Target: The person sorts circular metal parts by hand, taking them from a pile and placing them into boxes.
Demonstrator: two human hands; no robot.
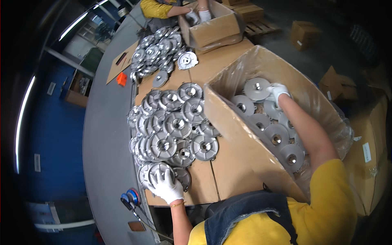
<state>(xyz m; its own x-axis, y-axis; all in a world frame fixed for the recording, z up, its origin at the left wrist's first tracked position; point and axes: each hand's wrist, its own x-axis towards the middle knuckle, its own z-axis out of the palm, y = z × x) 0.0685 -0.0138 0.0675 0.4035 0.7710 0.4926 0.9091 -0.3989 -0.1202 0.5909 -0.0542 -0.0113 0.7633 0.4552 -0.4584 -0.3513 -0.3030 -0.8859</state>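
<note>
Head view: from where I stand, the person's right hand (pixel 279 93), in a white glove, reaches into an open carton (pixel 245 139) and meets the right rim of a metal disc (pixel 250 90) lying toward the carton's far end. Disc appearance: round, dull silver-grey, broad smooth face, bright centre with a dark opening; several similar discs (pixel 276 134) lie around it, faces up, partly overlapping. Left hand (pixel 167 188), also gloved, rests with fingers spread open over a ribbed disc (pixel 146 173) near the near left corner of the cardboard-covered surface (pixel 228 175). Piled discs (pixel 177 124) run along that surface's left edge, glossier, with radiating ribs, raised rims and small lugs. Hard to make out: right fingertips are partly lost at the disc's rim, so I cannot tell whether they grip or merely touch. Right forearm covers some discs in the carton; its near wall hides others. Left glove masks part of the disc beneath it; lower layers of the pile are concealed by upper ones. At the surface's far end, a co-worker (pixel 157 10) is cut off by the top of the view, both gloved hands inside a second carton (pixel 216 32), contents not visible.
</note>
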